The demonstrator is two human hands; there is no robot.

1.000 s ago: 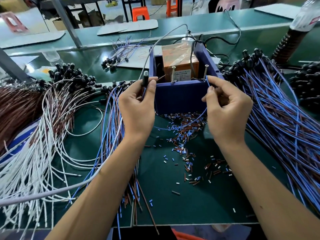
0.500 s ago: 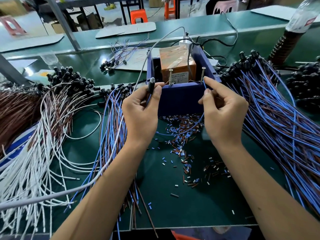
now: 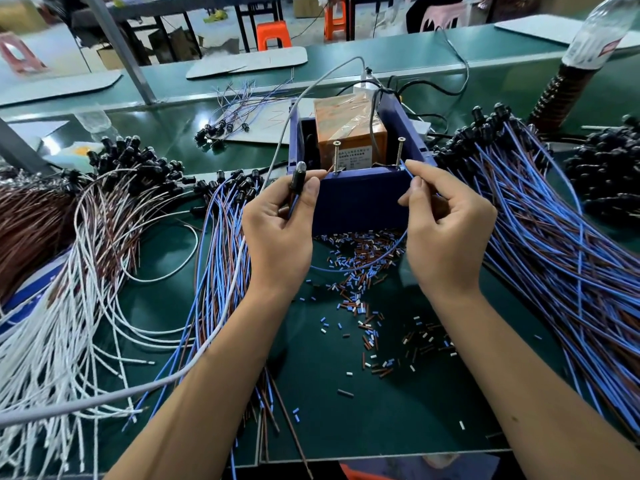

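My left hand grips the black connector at one end of a blue wire, which sags in a loop between both hands. My right hand pinches the wire's other end between thumb and forefinger, right at the front rim of the blue box, close to the right one of two upright screws. An orange block sits inside the box. Cut bits of wire insulation lie scattered on the green mat in front of the box.
Bundles of blue and brown wires with black connectors fan out on the right and centre-left. White wires and brown wires cover the left. A grey cable crosses my left forearm. A bottle stands at the far right.
Both hands stay at the box front with the same wire; my right hand's pinch has shifted slightly along the rim near the right screw. The view has shifted a little.
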